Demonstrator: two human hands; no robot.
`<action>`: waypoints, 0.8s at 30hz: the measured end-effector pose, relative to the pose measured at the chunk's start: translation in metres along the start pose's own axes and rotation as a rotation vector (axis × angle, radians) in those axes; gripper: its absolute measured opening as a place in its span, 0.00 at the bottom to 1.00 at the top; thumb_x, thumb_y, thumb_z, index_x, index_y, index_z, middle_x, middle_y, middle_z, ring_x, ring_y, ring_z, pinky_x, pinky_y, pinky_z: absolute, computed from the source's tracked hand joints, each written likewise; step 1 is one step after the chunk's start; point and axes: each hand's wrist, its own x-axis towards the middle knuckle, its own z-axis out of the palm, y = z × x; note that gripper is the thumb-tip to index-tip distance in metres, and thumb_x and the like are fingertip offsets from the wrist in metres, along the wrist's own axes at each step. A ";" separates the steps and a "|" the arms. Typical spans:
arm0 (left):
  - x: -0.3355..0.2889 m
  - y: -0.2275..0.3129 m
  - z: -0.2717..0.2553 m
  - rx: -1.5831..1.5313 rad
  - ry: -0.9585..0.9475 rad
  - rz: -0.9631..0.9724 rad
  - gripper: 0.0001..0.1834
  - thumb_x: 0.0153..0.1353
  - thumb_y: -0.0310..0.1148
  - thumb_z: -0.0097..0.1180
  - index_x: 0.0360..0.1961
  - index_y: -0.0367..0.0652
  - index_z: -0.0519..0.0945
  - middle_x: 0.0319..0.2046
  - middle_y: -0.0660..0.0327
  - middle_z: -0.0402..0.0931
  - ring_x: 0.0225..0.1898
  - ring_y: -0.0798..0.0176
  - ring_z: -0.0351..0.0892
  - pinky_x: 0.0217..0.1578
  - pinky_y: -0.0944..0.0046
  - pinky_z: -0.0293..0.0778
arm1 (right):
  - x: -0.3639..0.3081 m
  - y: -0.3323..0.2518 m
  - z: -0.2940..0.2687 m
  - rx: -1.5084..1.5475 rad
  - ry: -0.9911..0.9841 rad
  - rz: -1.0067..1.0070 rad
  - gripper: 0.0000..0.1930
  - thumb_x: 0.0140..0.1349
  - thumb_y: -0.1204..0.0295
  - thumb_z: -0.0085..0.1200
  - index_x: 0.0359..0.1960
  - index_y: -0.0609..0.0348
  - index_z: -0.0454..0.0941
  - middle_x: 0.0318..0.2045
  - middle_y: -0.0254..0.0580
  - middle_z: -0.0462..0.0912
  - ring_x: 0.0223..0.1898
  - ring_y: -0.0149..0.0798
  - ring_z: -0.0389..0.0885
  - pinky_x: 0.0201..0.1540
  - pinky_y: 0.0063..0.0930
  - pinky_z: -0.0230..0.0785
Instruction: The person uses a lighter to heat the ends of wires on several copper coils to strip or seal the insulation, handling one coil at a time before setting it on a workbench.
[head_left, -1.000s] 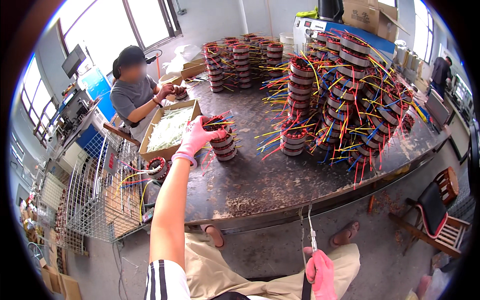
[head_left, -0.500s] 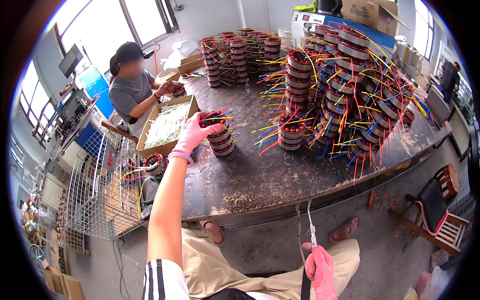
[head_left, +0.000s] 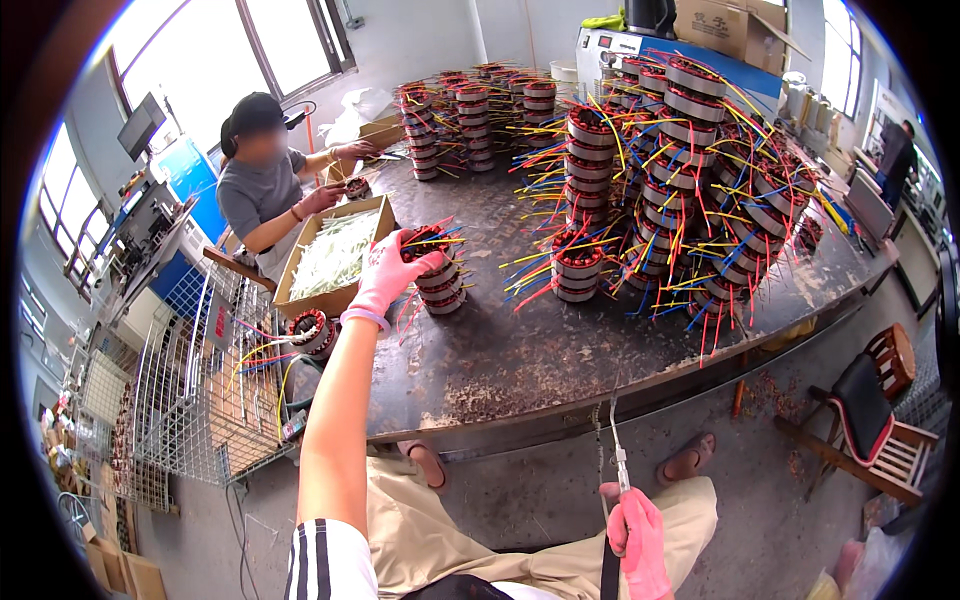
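My pink-gloved left hand [head_left: 388, 272] grips the topmost wound motor stator [head_left: 432, 243] of a short stack on the table, its fingers over the near left side of the ring. Red, blue and yellow leads stick out from that stack. Low in front of my lap, my right hand [head_left: 638, 535], also in a pink glove, is closed around the handle of a slim metal hook tool [head_left: 621, 452]. The tool's thin bent tip points up at the table's front edge. A single stator [head_left: 313, 332] with long leads sits by my left forearm.
Several tall stator stacks [head_left: 590, 180] with tangled leads crowd the right of the dark metal table [head_left: 480, 370]. A cardboard box of white strips [head_left: 290, 290] stands at left, beside a wire cage [head_left: 200, 370]. A co-worker [head_left: 265, 185] sits across, handling another stator. A chair [head_left: 865, 420] is at right.
The co-worker's one hand has moved away from the stator toward the box behind. My left hand stays on the stack; my right hand and the hook tool have barely shifted.
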 end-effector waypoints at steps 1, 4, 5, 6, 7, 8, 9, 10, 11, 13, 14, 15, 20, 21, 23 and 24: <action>-0.001 -0.002 0.002 0.008 0.008 0.000 0.43 0.52 0.53 0.70 0.61 0.35 0.71 0.54 0.52 0.79 0.56 0.56 0.78 0.58 0.60 0.71 | 0.000 -0.001 0.000 0.000 0.004 0.001 0.23 0.76 0.59 0.42 0.51 0.72 0.74 0.13 0.25 0.64 0.13 0.18 0.55 0.16 0.17 0.46; 0.000 -0.005 0.006 0.031 -0.004 -0.002 0.44 0.54 0.54 0.70 0.63 0.34 0.70 0.56 0.51 0.77 0.58 0.56 0.77 0.61 0.59 0.69 | -0.001 0.001 0.002 0.030 0.005 -0.002 0.22 0.76 0.59 0.42 0.51 0.72 0.75 0.13 0.25 0.64 0.13 0.19 0.55 0.16 0.17 0.46; 0.002 -0.006 0.004 -0.010 -0.029 0.010 0.44 0.54 0.53 0.69 0.63 0.34 0.69 0.56 0.51 0.77 0.58 0.56 0.76 0.62 0.59 0.68 | -0.001 0.001 0.002 0.030 0.001 -0.010 0.22 0.76 0.59 0.42 0.51 0.72 0.75 0.13 0.25 0.64 0.13 0.19 0.54 0.16 0.17 0.46; 0.004 -0.011 -0.001 -0.048 -0.052 0.021 0.43 0.55 0.53 0.69 0.63 0.34 0.69 0.56 0.51 0.77 0.59 0.56 0.75 0.62 0.59 0.67 | -0.001 0.002 0.003 0.031 -0.006 -0.016 0.22 0.76 0.59 0.42 0.51 0.71 0.75 0.13 0.25 0.64 0.13 0.19 0.54 0.16 0.17 0.46; 0.007 -0.018 -0.005 -0.087 -0.076 0.028 0.43 0.55 0.53 0.69 0.64 0.34 0.69 0.57 0.50 0.76 0.60 0.55 0.74 0.63 0.59 0.66 | -0.002 0.002 0.003 0.029 -0.012 -0.021 0.22 0.76 0.59 0.42 0.51 0.71 0.75 0.13 0.25 0.64 0.13 0.19 0.54 0.16 0.17 0.46; 0.013 -0.025 -0.012 -0.141 -0.128 0.031 0.43 0.56 0.52 0.68 0.64 0.34 0.68 0.58 0.49 0.75 0.62 0.55 0.72 0.65 0.59 0.63 | -0.002 0.002 0.003 0.039 -0.010 -0.011 0.22 0.76 0.59 0.42 0.51 0.71 0.75 0.13 0.25 0.64 0.13 0.19 0.54 0.16 0.17 0.46; 0.016 -0.035 -0.018 -0.148 -0.106 0.025 0.41 0.57 0.51 0.67 0.64 0.34 0.69 0.59 0.50 0.75 0.63 0.56 0.71 0.65 0.60 0.63 | -0.002 0.002 0.003 0.050 -0.012 0.000 0.22 0.76 0.59 0.42 0.51 0.71 0.75 0.13 0.25 0.63 0.12 0.19 0.54 0.16 0.18 0.46; 0.009 -0.013 -0.019 -0.166 -0.034 0.030 0.41 0.56 0.50 0.67 0.64 0.34 0.70 0.58 0.49 0.75 0.62 0.56 0.72 0.63 0.60 0.65 | -0.002 0.001 -0.001 0.057 0.009 0.009 0.22 0.76 0.59 0.42 0.51 0.71 0.75 0.12 0.25 0.63 0.12 0.19 0.54 0.16 0.18 0.46; 0.003 0.009 -0.020 -0.183 0.037 0.036 0.41 0.56 0.50 0.67 0.63 0.34 0.70 0.57 0.48 0.76 0.61 0.56 0.73 0.62 0.59 0.67 | -0.003 0.000 -0.004 0.048 0.028 0.002 0.22 0.76 0.60 0.42 0.51 0.71 0.75 0.12 0.25 0.62 0.12 0.20 0.54 0.16 0.18 0.45; 0.005 0.023 -0.017 -0.239 0.100 0.186 0.33 0.59 0.43 0.65 0.61 0.35 0.73 0.56 0.50 0.77 0.58 0.57 0.75 0.59 0.60 0.69 | -0.005 -0.005 -0.004 0.037 0.047 -0.010 0.21 0.75 0.61 0.42 0.51 0.70 0.75 0.12 0.25 0.61 0.12 0.20 0.53 0.15 0.19 0.43; 0.005 0.032 -0.009 -0.209 0.020 0.190 0.33 0.58 0.43 0.66 0.60 0.35 0.74 0.56 0.50 0.77 0.58 0.56 0.75 0.59 0.60 0.70 | -0.005 -0.006 -0.003 0.045 0.043 -0.001 0.21 0.75 0.60 0.42 0.51 0.70 0.74 0.12 0.25 0.61 0.13 0.20 0.54 0.16 0.19 0.43; 0.004 0.051 0.006 -0.193 -0.062 0.204 0.33 0.58 0.43 0.67 0.59 0.35 0.74 0.56 0.50 0.77 0.58 0.56 0.76 0.59 0.60 0.70 | -0.005 -0.009 -0.005 0.046 0.052 -0.001 0.21 0.75 0.60 0.42 0.51 0.70 0.74 0.13 0.25 0.61 0.13 0.20 0.54 0.16 0.19 0.43; 0.003 0.126 0.101 0.027 -0.178 0.559 0.45 0.50 0.56 0.69 0.62 0.36 0.72 0.62 0.45 0.70 0.64 0.47 0.69 0.65 0.56 0.64 | -0.003 -0.012 -0.011 0.074 0.077 0.011 0.22 0.75 0.59 0.42 0.51 0.70 0.74 0.13 0.26 0.61 0.13 0.21 0.55 0.16 0.19 0.44; 0.009 0.133 0.113 0.051 -0.193 0.524 0.51 0.46 0.61 0.69 0.63 0.35 0.70 0.63 0.45 0.69 0.65 0.44 0.67 0.66 0.55 0.63 | -0.002 -0.010 -0.014 0.089 0.067 0.014 0.21 0.76 0.60 0.42 0.52 0.70 0.74 0.13 0.26 0.63 0.13 0.20 0.55 0.16 0.18 0.45; 0.029 0.142 0.130 0.127 -0.267 0.418 0.60 0.40 0.65 0.69 0.67 0.34 0.64 0.67 0.42 0.63 0.68 0.43 0.63 0.67 0.55 0.61 | 0.001 -0.004 -0.022 0.117 0.046 0.021 0.21 0.76 0.61 0.41 0.54 0.69 0.74 0.14 0.26 0.66 0.13 0.19 0.56 0.16 0.17 0.46; 0.036 0.147 0.139 0.130 -0.291 0.383 0.62 0.39 0.66 0.69 0.68 0.34 0.63 0.67 0.42 0.62 0.68 0.44 0.63 0.67 0.55 0.61 | 0.002 -0.004 -0.025 0.146 0.058 0.022 0.21 0.77 0.61 0.40 0.54 0.70 0.74 0.13 0.25 0.66 0.13 0.19 0.55 0.16 0.17 0.46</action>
